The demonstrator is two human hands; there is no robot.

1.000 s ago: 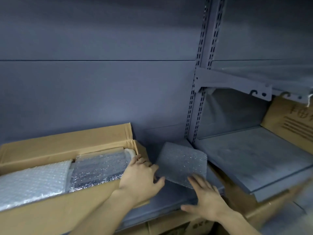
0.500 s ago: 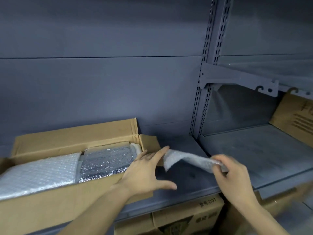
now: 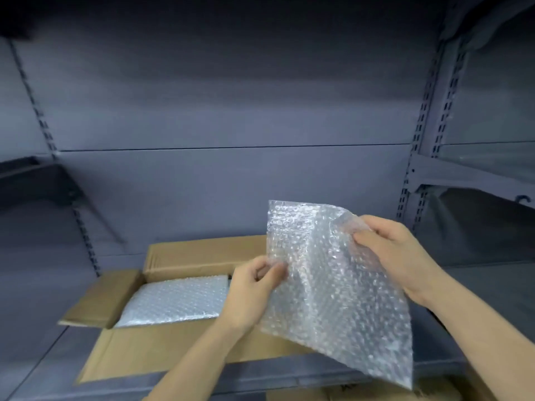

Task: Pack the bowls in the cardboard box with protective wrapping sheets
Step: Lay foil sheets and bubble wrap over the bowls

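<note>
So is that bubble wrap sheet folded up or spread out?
Mostly spread out. The bubble wrap sheet hangs open in the air, pinched by the left hand and right hand, with a soft crease down its middle.

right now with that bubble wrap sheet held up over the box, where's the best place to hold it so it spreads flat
By its upper edge, one hand on each side, coming from the front. The bubble wrap sheet hangs limp and creased down its middle. The left hand pinches its left edge low, and the right hand grips the top right corner. Moving the left hand up to the free top left corner would probably flatten it.
</note>
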